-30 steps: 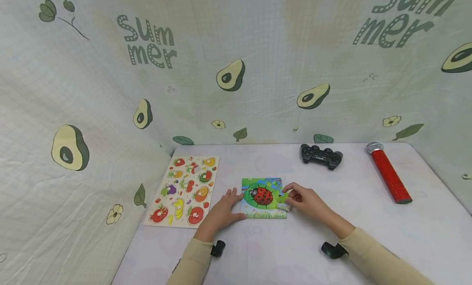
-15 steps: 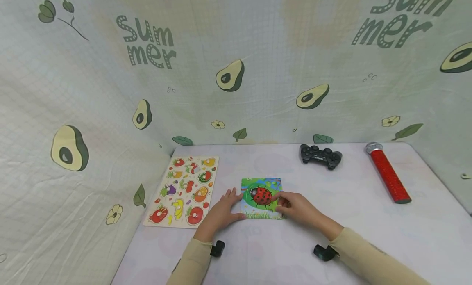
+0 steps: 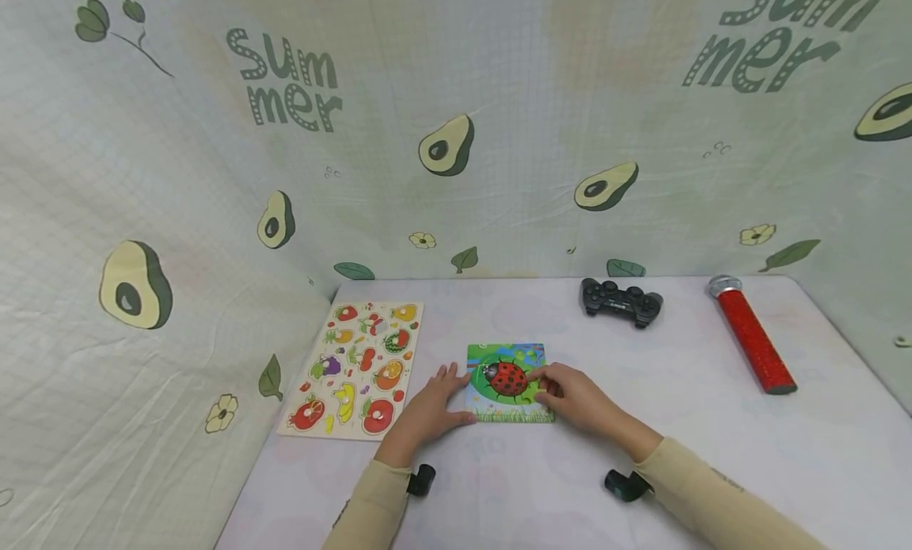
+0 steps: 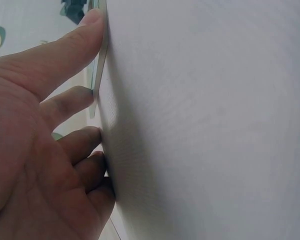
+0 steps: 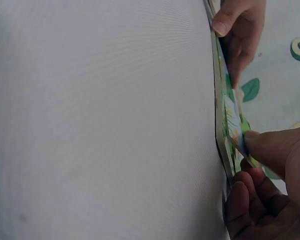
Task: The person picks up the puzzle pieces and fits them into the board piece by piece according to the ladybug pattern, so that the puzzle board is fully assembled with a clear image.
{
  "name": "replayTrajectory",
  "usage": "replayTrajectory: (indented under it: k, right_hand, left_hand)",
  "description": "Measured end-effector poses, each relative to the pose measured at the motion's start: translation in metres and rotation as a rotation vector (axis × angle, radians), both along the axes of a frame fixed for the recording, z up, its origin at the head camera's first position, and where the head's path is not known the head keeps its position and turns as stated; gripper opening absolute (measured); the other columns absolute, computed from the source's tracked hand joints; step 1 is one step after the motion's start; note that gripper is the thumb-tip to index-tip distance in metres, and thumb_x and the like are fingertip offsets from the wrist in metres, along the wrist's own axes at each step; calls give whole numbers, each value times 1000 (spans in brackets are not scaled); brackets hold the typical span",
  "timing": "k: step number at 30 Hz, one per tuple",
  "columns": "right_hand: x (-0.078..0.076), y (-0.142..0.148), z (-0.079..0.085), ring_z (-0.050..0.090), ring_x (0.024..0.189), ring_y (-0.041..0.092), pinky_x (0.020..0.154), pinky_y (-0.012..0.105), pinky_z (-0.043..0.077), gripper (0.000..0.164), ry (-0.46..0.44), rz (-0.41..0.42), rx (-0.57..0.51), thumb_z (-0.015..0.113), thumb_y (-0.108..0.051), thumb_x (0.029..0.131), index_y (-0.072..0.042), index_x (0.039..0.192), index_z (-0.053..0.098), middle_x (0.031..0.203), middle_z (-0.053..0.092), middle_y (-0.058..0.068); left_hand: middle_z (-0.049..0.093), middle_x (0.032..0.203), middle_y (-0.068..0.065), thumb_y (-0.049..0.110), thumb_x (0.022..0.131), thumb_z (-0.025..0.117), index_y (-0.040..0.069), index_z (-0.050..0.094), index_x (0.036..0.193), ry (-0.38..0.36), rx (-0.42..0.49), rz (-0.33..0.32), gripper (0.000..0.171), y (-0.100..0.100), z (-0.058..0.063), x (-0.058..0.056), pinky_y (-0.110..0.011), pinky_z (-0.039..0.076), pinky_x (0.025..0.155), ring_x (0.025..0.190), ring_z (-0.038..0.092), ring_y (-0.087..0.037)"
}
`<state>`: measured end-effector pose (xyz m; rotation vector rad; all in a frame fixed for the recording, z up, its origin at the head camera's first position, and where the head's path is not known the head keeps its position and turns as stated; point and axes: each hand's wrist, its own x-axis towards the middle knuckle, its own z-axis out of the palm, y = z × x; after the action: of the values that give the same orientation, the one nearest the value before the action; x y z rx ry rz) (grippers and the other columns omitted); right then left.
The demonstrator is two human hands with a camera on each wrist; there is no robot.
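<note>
A square ladybug jigsaw puzzle (image 3: 502, 411) lies on the table, with a red ladybug on a green leaf and grass along its front edge. My left hand (image 3: 431, 407) rests at its left side, fingers spread, thumb touching the front left corner and a fingertip at the left edge. At the right side of the puzzle, my right hand (image 3: 579, 396) pinches a puzzle piece (image 5: 234, 122) between thumb and fingers. In the right wrist view the piece sits slightly tilted over the board. My fingers hide part of it in the head view.
A wooden fruit puzzle board (image 3: 356, 372) lies to the left, close to my left forearm. At the back right is a black game controller (image 3: 621, 302). Farther right lies a red microphone (image 3: 755, 340). A patterned cloth (image 3: 513, 218) hangs behind the table.
My right hand has moved left with the puzzle piece, from beside the puzzle's right edge to over its right part, then shifted slightly. The left hand has stayed in place.
</note>
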<state>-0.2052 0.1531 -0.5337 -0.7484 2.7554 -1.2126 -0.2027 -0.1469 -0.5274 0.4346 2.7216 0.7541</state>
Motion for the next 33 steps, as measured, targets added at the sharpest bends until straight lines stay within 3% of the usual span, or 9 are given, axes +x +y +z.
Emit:
replayTrajectory:
  k: [10,23,33]
  right_hand:
    - [0,-3,-1,45,78,11,63,25,39,39,-60,-26,66,78,-21,91,-7,127,70,93,51,1]
    - [7,3,2,48,80,12,66,24,43,43,14,9,64,82,-22,86,-7,124,70,94,52,1]
    - [5,2,1,47,82,11,66,24,41,42,-11,5,110,82,-24,87,-9,125,71,99,51,0]
  left_hand:
    - [26,167,-11,43,87,79,18,47,154,2,2,1,78,0,-1,0,-55,26,121,155,17,-34]
    - [26,166,-12,42,87,79,16,47,154,5,5,-5,78,0,0,0,-54,26,121,155,16,-34]
    - [26,166,-12,42,88,79,17,47,154,3,-1,-6,78,1,2,0,-56,27,121,155,17,-35]
